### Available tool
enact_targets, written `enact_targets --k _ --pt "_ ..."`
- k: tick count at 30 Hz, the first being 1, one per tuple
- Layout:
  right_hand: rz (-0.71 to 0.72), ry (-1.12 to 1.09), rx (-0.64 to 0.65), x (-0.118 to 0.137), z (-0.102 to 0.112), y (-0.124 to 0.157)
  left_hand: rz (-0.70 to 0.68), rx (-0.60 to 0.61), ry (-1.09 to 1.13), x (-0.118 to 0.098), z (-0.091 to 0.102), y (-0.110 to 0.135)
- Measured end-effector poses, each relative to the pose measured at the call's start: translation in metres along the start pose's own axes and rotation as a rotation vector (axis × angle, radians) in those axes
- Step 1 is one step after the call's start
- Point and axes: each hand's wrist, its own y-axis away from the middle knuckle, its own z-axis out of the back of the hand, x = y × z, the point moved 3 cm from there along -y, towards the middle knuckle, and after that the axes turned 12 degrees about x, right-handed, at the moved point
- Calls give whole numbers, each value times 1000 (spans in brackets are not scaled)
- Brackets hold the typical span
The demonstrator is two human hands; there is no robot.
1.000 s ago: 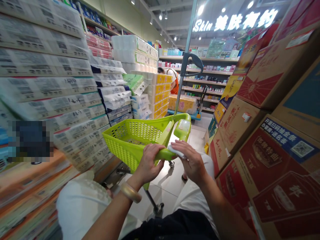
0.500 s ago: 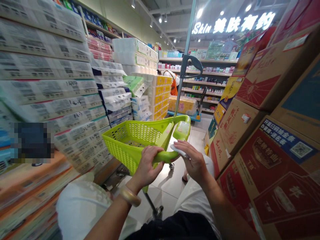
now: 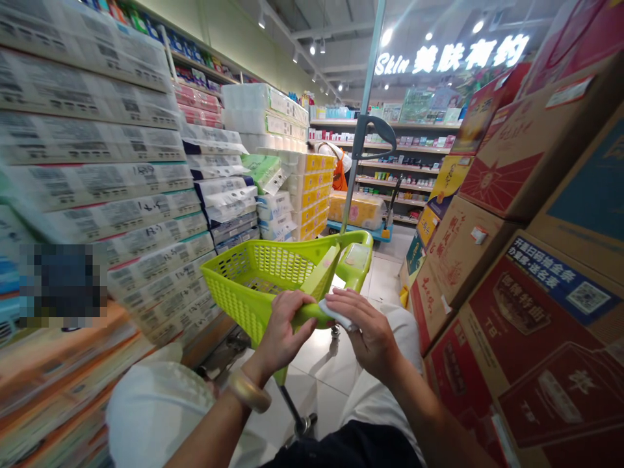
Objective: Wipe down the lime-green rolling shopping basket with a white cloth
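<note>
A lime-green shopping cart (image 3: 253,305) with a perforated basket stands in front of me, tilted in view. My left hand (image 3: 287,331) grips its rounded handle (image 3: 312,314) near the basket corner. On the same handle, farther right, my right hand (image 3: 365,328) presses a folded white cloth (image 3: 336,314) against the green plastic. The cloth lies under the fingers, and part of it is hidden by them. Past the hands, the handle loops round to a panel with a clear cover (image 3: 355,257). A grey metal pole with a dark hook-like grip (image 3: 373,138) rises behind the cart.
Wrapped paper packs (image 3: 97,143) are piled high on the left. Stacked cartons (image 3: 546,318) close in on the right. Beyond the cart, a person in an orange apron (image 3: 340,170) bends near a blue trolley (image 3: 385,232) and stocked shelves.
My right hand and the white cloth have slid left along the handle, toward my left hand. The left hand keeps its hold, and the view has shifted slightly.
</note>
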Motion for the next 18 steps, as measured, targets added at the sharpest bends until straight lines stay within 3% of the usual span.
enact_targets --k 11,18 --pt "14 35 7 -5 3 3 67 0 42 3 23 14" --pt "-96 178 -197 -46 33 -2 213 -37 204 25 44 22"
